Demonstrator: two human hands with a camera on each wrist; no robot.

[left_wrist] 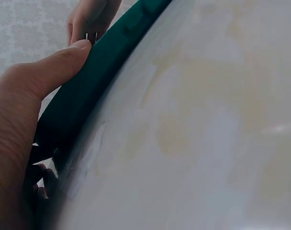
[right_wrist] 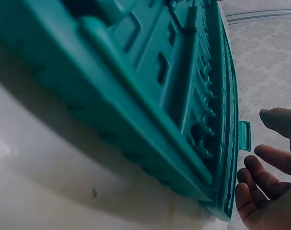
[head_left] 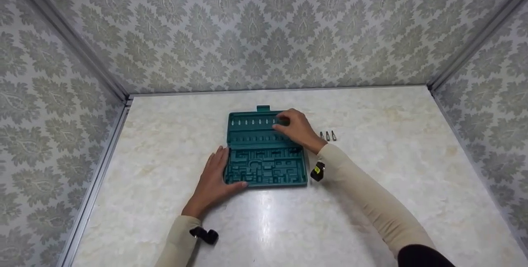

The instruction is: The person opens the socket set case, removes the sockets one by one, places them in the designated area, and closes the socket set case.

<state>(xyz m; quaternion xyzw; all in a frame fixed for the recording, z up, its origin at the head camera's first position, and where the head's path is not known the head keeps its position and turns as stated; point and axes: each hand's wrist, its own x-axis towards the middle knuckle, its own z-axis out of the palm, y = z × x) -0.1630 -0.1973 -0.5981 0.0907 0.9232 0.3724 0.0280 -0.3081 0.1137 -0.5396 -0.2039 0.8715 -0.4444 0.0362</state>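
Note:
An unfolded green plastic tool case [head_left: 268,170] lies on the table, its lid half [head_left: 247,127] away from me. Several small silver bits [head_left: 253,122] stand in a row along the top of the lid. My left hand [head_left: 212,178] holds the near left corner, fingers along the left side and thumb on the front rim; in the left wrist view the thumb [left_wrist: 64,64] rests on the edge. Over the lid's right end is my right hand [head_left: 298,128]. Its thumb and fingers [right_wrist: 274,158] are apart in the right wrist view, with nothing visible between them.
Three small metal bits [head_left: 328,135] lie side by side on the table, right of the lid. A latch tab [head_left: 263,108] sticks out at the case's far edge. Patterned walls [head_left: 264,31] enclose the marbled table [head_left: 173,126] at the back and both sides.

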